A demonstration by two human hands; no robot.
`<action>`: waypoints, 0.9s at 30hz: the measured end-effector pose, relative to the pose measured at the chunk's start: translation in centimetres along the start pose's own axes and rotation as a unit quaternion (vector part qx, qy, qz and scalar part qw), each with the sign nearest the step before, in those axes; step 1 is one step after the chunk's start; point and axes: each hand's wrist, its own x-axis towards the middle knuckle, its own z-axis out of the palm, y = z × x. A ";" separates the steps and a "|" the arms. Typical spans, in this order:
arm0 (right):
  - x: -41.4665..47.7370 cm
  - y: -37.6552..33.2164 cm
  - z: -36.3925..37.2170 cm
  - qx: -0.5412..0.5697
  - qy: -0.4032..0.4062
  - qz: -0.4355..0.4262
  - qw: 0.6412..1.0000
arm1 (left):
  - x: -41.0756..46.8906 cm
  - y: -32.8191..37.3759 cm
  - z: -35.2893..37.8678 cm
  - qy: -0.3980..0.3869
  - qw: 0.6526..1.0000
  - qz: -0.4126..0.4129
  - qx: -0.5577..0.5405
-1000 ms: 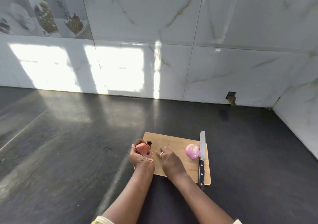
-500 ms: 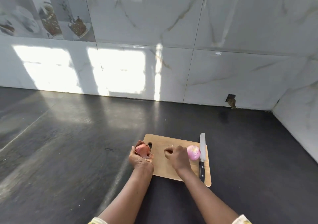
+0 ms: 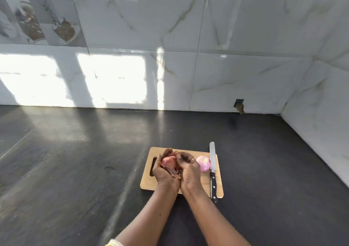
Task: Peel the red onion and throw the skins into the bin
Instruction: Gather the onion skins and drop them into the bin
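Head view: left hand (image 3: 164, 173) and right hand (image 3: 190, 171), pressed together, cup papery reddish onion skins (image 3: 168, 162) above rectangular wooden cutting board (image 3: 147, 180); peeled pink onion (image 3: 203, 163) lies just beside black-handled knife (image 3: 212, 162).

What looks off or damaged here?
A broken notch in the wall tile at counter level, with something brownish in it. The knife handle overhangs the cutting board's near edge.

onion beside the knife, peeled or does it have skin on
Peeled: the onion shows pale pink glossy flesh; dry reddish skins sit cupped in the left hand and right hand.
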 end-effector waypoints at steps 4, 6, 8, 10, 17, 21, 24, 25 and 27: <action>-0.5 -0.9 -0.6 0.060 0.013 -0.032 0.998 | -1.1 -0.8 0.7 -0.049 0.997 -0.027 0.057; -1.0 -1.6 -1.2 0.078 0.026 -0.045 0.996 | -1.7 -1.7 1.1 -0.070 0.993 -0.051 0.078; -1.6 -2.6 -2.2 0.075 0.043 -0.071 0.994 | -2.4 -2.9 1.6 -0.087 0.989 -0.074 0.096; -2.4 -3.9 -3.3 0.071 0.063 -0.104 0.990 | -3.2 -4.5 2.3 -0.098 0.985 -0.095 0.109; -6.9 -8.3 -9.1 0.110 0.162 -0.201 0.960 | -7.8 -11.9 2.7 -0.185 0.936 -0.167 0.250; -10.4 -10.2 -14.3 0.100 0.245 -0.265 0.927 | -11.9 -17.1 1.1 -0.253 0.879 -0.200 0.352; -12.9 -10.7 -18.5 0.113 0.298 -0.293 0.901 | -15.2 -20.5 -0.4 -0.281 0.840 -0.243 0.395; -13.8 -10.7 -20.1 0.124 0.319 -0.302 0.890 | -16.3 -21.8 -0.9 -0.286 0.828 -0.253 0.410; -15.6 -10.3 -23.4 0.143 0.368 -0.314 0.863 | -18.6 -24.3 -2.4 -0.294 0.804 -0.276 0.438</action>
